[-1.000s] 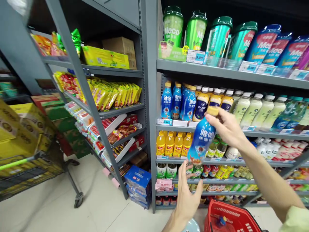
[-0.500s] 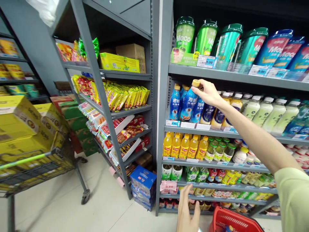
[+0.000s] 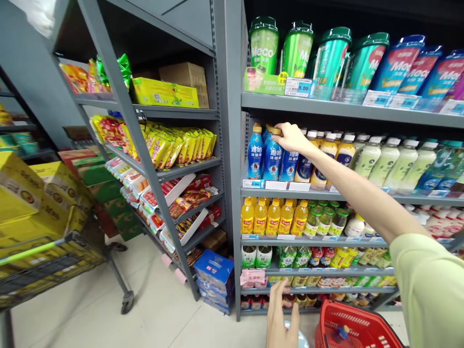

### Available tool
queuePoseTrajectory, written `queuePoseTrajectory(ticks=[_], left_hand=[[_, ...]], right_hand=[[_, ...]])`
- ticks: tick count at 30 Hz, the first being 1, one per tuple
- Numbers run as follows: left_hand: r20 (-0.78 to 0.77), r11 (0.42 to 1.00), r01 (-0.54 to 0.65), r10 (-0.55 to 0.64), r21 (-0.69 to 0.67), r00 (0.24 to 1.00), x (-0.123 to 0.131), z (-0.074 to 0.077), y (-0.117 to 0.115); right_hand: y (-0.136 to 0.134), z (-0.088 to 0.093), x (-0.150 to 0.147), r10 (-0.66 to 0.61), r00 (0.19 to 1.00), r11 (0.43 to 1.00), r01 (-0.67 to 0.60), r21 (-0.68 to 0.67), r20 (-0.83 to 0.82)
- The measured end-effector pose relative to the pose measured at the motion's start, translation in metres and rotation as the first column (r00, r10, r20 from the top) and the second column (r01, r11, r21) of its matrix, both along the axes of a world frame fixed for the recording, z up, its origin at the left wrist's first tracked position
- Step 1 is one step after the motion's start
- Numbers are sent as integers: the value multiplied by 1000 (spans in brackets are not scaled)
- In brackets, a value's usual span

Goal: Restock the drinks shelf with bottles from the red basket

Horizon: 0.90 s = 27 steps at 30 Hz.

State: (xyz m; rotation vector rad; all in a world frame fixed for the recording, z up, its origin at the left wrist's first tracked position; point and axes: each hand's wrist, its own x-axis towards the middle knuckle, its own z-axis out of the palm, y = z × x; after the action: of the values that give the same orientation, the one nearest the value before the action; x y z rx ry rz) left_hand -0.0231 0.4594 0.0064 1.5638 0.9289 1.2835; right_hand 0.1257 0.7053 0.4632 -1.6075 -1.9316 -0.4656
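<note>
My right hand (image 3: 293, 137) reaches up to the second shelf, its fingers closed around the gold cap of a blue coffee bottle (image 3: 272, 160). This bottle stands upright in the front row, between another blue bottle (image 3: 255, 157) on its left and a third one (image 3: 289, 165) on its right. Low in the view, my left hand (image 3: 282, 319) hangs in front of the bottom shelves with its fingers apart and nothing in it. Beside it on the floor is a red shopping basket (image 3: 366, 316), where a small bottle with a blue label (image 3: 340, 332) lies.
Large Meco cups (image 3: 331, 55) line the shelf above; orange drink bottles (image 3: 273, 217) fill the one below. To the left, an angled rack holds yellow snack packets (image 3: 170, 147). A cart (image 3: 43, 270) loaded with yellow cartons and a blue box stack (image 3: 214, 278) are on the floor.
The blue bottle in my right hand was tilted and raised; now it is lower and upright in the row. The view has shifted slightly right, showing more of the basket.
</note>
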Motion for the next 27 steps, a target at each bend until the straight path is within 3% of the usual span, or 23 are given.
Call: queuePoseTrajectory(ticks=[7, 12, 16, 18, 19, 21, 22, 24, 25, 26, 27], left_hand=[[-69, 998, -2, -3, -63, 998, -9, 12, -7], [-108, 997, 6, -14, -73, 994, -12, 14, -8], [-138, 998, 25, -33, -61, 990, -7, 10, -7], [-139, 998, 38, -44, -43, 989, -2, 8, -7], [-140, 998, 46, -50, -32, 989, 0, 8, -6], [-143, 997, 75, -76, -14, 987, 5, 6, -4], [-146, 995, 99, -100, -10, 984, 7, 3, -3], [-162, 985, 173, -172, -9, 972, 13, -5, 0], [-178, 975, 221, -219, -9, 959, 15, -11, 0], [-199, 962, 272, -268, -8, 943, 18, -20, 0], [-224, 946, 324, -316, -2, 922, 21, -29, 0]], right_hand=[[0, 1, -7, -94, 995, 995, 92, -48, -37], [-12, -2, -7, -96, 995, 995, 95, 31, 36], [-62, -20, -5, 28, 991, 994, -42, 100, 133], [-103, -36, 1, 192, 953, 979, -204, 29, 235], [-125, -46, 7, 297, 912, 955, -289, -68, 284], [-166, -74, 26, 496, 817, 854, -397, -338, 293], [-183, -93, 39, 576, 784, 770, -424, -477, 232], [-206, -144, 70, 668, 743, 527, -510, -680, -39], [-213, -177, 87, 632, 736, 383, -570, -727, -245], [-220, -215, 103, 522, 712, 181, -630, -755, -469], [-227, -256, 118, 341, 733, 136, -658, -741, -588]])
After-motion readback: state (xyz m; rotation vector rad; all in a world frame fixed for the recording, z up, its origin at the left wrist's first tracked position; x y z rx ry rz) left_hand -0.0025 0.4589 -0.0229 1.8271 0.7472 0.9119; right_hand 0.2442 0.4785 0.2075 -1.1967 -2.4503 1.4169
